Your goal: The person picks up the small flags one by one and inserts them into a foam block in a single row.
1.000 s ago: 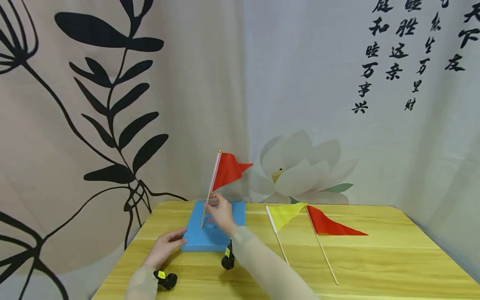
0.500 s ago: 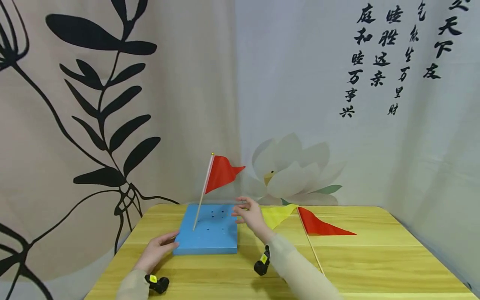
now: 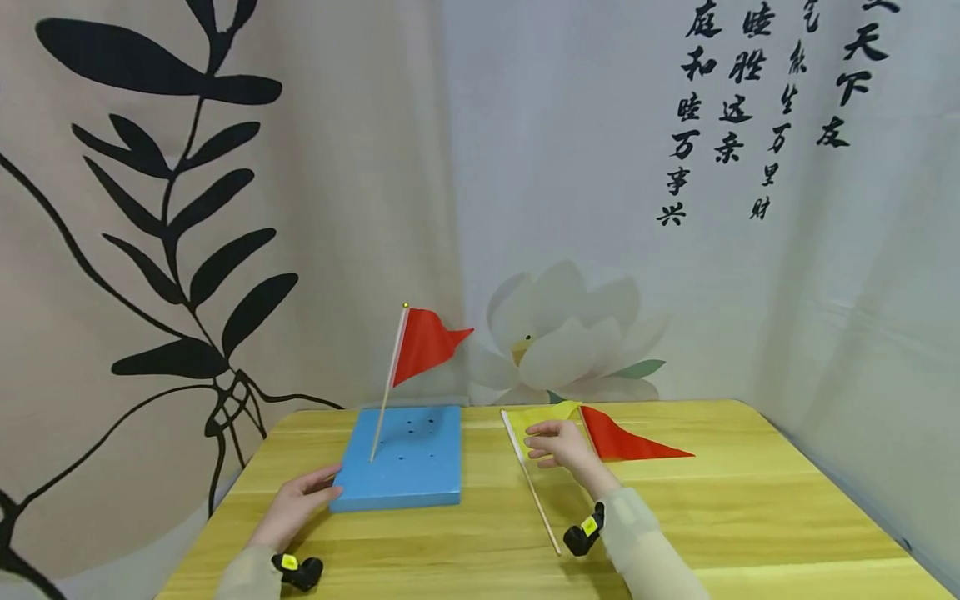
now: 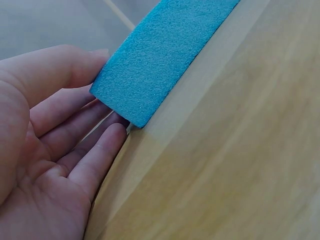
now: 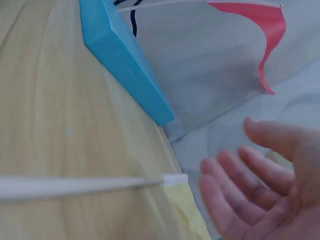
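A red triangular flag (image 3: 427, 346) on a thin stick stands slightly tilted in a blue foam block (image 3: 405, 483) with several small holes. My left hand (image 3: 296, 504) touches the block's near left corner; in the left wrist view the thumb (image 4: 75, 62) and loosely extended fingers lie against its edge. My right hand (image 3: 566, 454) hovers by a yellow flag (image 3: 517, 421) lying on the table, its fingers apart and holding nothing. That hand partly covers the yellow cloth. The yellow flag's stick (image 3: 542, 508) points toward me.
A second red flag (image 3: 630, 437) lies right of the yellow one, its stick hidden behind my right hand and arm. All rests on a wooden table (image 3: 787, 500). A printed curtain (image 3: 360, 208) hangs behind its far edge.
My right hand has let go of the standing red flag's stick and moved right to the yellow flag. The red flag stays upright in the block. My left hand remains at the block's corner.
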Demonstrator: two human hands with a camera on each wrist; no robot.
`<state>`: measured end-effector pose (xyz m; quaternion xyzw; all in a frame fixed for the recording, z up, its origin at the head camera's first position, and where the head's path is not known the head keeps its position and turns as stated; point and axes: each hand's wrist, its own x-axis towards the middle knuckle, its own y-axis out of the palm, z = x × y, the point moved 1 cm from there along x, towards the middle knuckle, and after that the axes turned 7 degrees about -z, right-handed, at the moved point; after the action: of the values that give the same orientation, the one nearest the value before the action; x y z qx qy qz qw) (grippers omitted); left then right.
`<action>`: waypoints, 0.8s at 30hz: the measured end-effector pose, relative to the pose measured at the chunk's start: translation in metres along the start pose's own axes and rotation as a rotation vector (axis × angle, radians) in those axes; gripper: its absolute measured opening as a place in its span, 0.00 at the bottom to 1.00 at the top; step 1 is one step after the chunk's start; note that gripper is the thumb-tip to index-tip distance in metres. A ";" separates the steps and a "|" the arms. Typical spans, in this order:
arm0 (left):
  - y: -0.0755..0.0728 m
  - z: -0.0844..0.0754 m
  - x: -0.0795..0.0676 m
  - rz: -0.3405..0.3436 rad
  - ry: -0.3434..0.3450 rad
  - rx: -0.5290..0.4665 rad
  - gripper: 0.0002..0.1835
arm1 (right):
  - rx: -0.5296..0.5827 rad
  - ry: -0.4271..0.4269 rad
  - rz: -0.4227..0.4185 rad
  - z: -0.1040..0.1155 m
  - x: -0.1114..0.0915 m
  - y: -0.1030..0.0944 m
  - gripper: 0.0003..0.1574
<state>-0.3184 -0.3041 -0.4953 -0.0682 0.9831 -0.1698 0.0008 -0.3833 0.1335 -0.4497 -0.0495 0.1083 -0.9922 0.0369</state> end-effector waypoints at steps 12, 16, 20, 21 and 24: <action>0.000 -0.002 -0.001 0.014 0.003 0.009 0.33 | -0.021 0.104 0.066 -0.028 -0.010 -0.013 0.17; 0.000 -0.002 -0.001 0.014 0.001 0.023 0.34 | -0.036 0.111 0.052 -0.032 -0.011 -0.013 0.16; -0.001 -0.002 -0.001 0.008 0.001 0.025 0.33 | -0.059 0.101 0.062 -0.033 -0.012 -0.009 0.15; -0.002 -0.002 -0.001 0.009 -0.001 0.022 0.33 | -0.069 0.096 0.063 -0.033 -0.012 -0.008 0.15; -0.003 -0.002 -0.001 0.013 0.003 0.016 0.33 | -0.110 0.082 0.047 -0.033 -0.013 -0.003 0.13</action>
<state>-0.3172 -0.3057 -0.4928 -0.0614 0.9821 -0.1779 0.0011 -0.3745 0.1447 -0.4818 -0.0082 0.1651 -0.9848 0.0532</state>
